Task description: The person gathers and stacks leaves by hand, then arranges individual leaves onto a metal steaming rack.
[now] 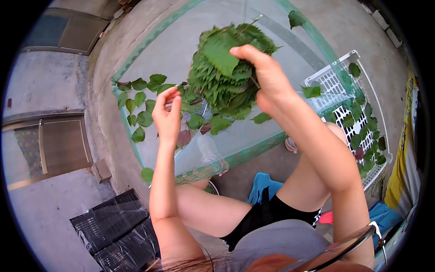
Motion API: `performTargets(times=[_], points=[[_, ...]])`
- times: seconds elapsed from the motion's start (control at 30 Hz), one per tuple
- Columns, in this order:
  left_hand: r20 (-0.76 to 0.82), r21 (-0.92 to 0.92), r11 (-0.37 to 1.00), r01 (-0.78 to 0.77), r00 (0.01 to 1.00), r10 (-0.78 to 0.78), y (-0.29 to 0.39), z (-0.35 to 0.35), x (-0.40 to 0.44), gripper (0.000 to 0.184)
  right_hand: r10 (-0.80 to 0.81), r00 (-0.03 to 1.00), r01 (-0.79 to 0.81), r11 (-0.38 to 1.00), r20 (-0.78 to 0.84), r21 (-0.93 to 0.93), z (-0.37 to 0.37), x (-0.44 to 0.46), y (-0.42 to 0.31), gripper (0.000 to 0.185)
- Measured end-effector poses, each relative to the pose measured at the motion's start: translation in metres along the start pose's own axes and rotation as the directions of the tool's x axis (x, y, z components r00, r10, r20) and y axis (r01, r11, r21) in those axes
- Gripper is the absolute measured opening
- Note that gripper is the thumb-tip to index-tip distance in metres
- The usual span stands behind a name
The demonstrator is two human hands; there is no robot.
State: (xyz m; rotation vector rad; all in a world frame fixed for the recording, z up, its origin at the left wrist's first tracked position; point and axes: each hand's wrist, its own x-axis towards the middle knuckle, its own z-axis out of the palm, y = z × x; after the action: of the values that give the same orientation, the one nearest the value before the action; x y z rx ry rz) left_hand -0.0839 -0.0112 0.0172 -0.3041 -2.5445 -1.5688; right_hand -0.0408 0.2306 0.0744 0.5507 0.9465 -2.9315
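Observation:
A thick stack of green, jagged-edged leaves point(222, 81), which look like perilla, is held up in my right hand point(267, 75). The thumb lies on top of the stack and the other fingers are hidden beneath it. To the left, my left hand point(167, 115) hovers over the mesh with its fingers curled and closed near the tips. A loose leaf point(164, 87) lies right by those fingertips; whether they grip a stem is not clear. Single leaves point(144, 119), mostly green and some purplish, lie spread on the pale mesh sheet point(163, 50) below both hands.
Green lace trim point(244, 156) edges the mesh. A white plastic crate point(353, 131) with scattered leaves stands at the right. A blue plastic stool point(263, 186) is near my legs. Black wrapped trays point(115, 226) lie lower left, and yellow cloth point(398, 167) hangs far right.

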Motion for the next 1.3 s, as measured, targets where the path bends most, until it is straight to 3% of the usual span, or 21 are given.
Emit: performTargets(times=[0.07,0.17,0.23,0.47,0.53,0.57,0.63,0.73,0.87,0.97,1.0,1.03,1.1,1.3], points=[[0.153,0.056,0.986,0.154,0.975,-0.161,-0.029,0.010,0.018,0.027,-0.054,0.996,0.057,0.997,-0.066,0.047,-0.002,0.006,-0.021,0.022],[0.225,0.241,0.950,0.198,0.941,-0.254,-0.065,0.031,0.051,0.027,-0.156,0.977,0.167,0.983,-0.146,0.069,-0.007,0.013,-0.040,0.021],[0.188,0.491,0.868,-0.074,0.982,-0.023,-0.081,0.049,0.075,0.028,-0.176,0.968,0.197,0.975,-0.177,0.105,-0.015,0.018,-0.050,0.019],[-0.036,0.696,0.718,0.013,0.999,0.017,-0.111,0.105,0.133,0.033,-0.168,0.950,0.209,0.968,-0.265,0.136,-0.023,0.022,-0.064,0.018],[0.064,0.748,0.642,-0.167,0.981,0.181,-0.109,0.113,0.136,0.035,-0.183,0.945,0.226,0.965,-0.273,0.136,-0.023,0.020,-0.066,0.017],[0.069,0.747,0.643,-0.170,0.981,0.179,-0.109,0.116,0.139,0.035,-0.194,0.940,0.239,0.962,-0.279,0.136,-0.024,0.020,-0.066,0.017],[0.237,0.787,0.493,-0.370,0.920,0.312,-0.115,0.119,0.146,0.037,-0.224,0.933,0.267,0.955,-0.280,0.128,-0.032,0.023,-0.069,0.017],[0.314,0.791,0.416,-0.449,0.881,0.353,-0.119,0.124,0.145,0.031,-0.252,0.924,0.296,0.948,-0.289,0.118,-0.034,0.022,-0.070,0.016],[0.216,0.777,0.466,-0.423,0.875,0.434,-0.120,0.138,0.144,0.023,-0.254,0.927,0.291,0.951,-0.277,0.102,-0.033,0.021,-0.070,0.016],[0.221,0.634,0.638,-0.437,0.893,0.392,-0.098,0.151,0.135,0.017,-0.236,0.927,0.276,0.955,-0.291,0.107,-0.030,0.022,-0.067,0.016],[0.218,0.635,0.640,-0.433,0.895,0.390,-0.108,0.159,0.135,0.017,-0.234,0.927,0.275,0.955,-0.294,0.108,-0.030,0.022,-0.066,0.016],[0.234,0.536,0.736,-0.413,0.911,0.340,-0.115,0.167,0.138,0.017,-0.232,0.926,0.274,0.955,-0.298,0.109,-0.029,0.022,-0.065,0.016],[0.326,0.600,0.610,-0.517,0.855,0.403,-0.121,0.178,0.138,0.018,-0.225,0.933,0.265,0.958,-0.280,0.113,-0.029,0.023,-0.064,0.016],[0.327,0.685,0.592,-0.426,0.905,0.273,-0.133,0.188,0.139,0.016,-0.220,0.935,0.262,0.957,-0.276,0.123,-0.025,0.022,-0.063,0.016]])
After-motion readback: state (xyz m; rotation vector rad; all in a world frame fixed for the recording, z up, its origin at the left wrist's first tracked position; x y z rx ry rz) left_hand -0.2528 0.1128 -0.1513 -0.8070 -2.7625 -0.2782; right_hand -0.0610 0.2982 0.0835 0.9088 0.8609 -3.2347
